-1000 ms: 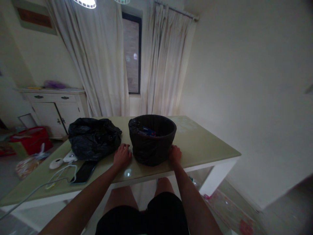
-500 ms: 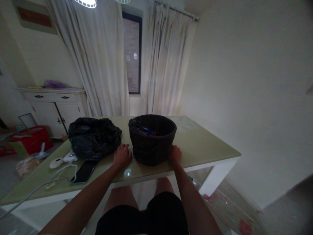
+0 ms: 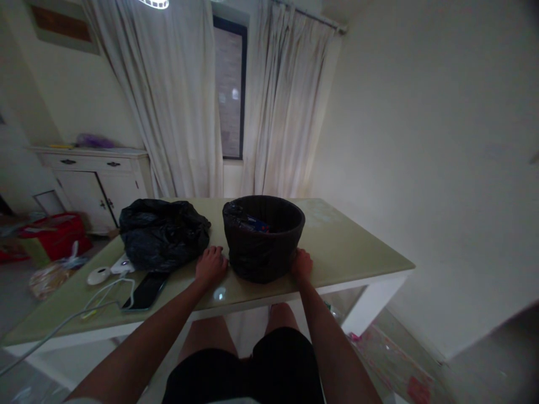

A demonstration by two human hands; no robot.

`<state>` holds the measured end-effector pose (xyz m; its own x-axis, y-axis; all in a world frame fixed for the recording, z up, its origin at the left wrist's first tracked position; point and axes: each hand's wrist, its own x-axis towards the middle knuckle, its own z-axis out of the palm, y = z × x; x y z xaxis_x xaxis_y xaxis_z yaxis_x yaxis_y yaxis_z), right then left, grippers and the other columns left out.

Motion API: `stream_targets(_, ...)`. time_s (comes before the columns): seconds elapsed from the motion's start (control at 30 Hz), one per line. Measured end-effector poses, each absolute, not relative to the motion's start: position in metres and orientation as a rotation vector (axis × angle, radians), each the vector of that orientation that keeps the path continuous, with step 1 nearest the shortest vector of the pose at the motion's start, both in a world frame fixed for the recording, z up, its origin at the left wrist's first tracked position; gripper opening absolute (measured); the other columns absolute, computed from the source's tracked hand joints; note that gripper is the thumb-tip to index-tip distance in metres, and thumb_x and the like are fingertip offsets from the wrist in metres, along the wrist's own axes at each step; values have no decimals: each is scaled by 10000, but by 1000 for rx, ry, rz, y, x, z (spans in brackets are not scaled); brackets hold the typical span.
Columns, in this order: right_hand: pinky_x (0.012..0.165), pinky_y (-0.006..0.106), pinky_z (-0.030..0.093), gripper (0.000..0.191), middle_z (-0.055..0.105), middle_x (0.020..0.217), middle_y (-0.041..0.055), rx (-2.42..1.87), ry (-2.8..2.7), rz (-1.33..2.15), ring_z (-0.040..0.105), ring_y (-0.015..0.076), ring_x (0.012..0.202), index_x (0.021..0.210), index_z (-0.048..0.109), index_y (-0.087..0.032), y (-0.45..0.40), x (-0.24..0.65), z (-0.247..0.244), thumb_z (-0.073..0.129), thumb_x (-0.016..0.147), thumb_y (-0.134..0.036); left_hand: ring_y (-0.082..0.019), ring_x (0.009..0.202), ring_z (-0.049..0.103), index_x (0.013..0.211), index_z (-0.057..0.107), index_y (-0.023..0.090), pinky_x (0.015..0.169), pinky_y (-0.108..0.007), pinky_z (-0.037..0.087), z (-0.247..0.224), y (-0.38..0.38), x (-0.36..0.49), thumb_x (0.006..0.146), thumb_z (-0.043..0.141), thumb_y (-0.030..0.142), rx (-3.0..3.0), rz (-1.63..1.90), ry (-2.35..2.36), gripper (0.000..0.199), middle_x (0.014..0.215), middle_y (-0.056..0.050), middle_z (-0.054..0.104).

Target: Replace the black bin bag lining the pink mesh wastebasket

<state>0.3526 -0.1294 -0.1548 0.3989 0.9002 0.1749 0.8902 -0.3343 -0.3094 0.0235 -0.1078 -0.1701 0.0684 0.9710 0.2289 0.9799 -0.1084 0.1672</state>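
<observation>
A round dark trash bin [image 3: 265,255], lined with a black plastic bag, stands upright on the table. Inside it, near the left rim, lies a small blue and red packet [image 3: 257,224] with pale lettering. My left hand [image 3: 211,265] rests palm down on the tabletop between the bin and a bulging black plastic bag [image 3: 162,238], fingers loosely spread. At the bin's lower right side, my right hand [image 3: 302,264] lies against or right beside the wall. Its fingers show only in part and look relaxed, not gripping the bin.
The pale green tabletop [image 3: 349,241] holds a phone [image 3: 146,292], a white cable [image 3: 99,306], a small round white device [image 3: 99,275] and a white plug block [image 3: 122,265]. A white cabinet [image 3: 90,185] and a red bag [image 3: 63,238] stand at the left; a wall rises at the right.
The view has shifted very slightly. Both hands, the bin and the black bag stay in place.
</observation>
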Motion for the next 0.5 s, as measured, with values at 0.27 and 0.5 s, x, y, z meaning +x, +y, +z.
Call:
stream_targets(0.27,981,328,493,401,781,1341,191,-2315,-1544,55,729,279,1277,1295,788,-169,-130,352,-152,413,1155,-178,-357,1353,587,1344,698,146,1100,-483,496,-168,-109,24,1077,466,312,-2267,-427,-2044,392,1423,-209,648)
stream_targets(0.5,969,327,486,389,780,1344,184,-2306,-1556,52,722,282,1282,1290,778,-162,-132,351,-150,413,1158,-174,-347,1341,602,1400,666,167,1071,-462,499,-170,-109,24,1107,430,331,-2281,-391,-2054,411,1401,-182,668)
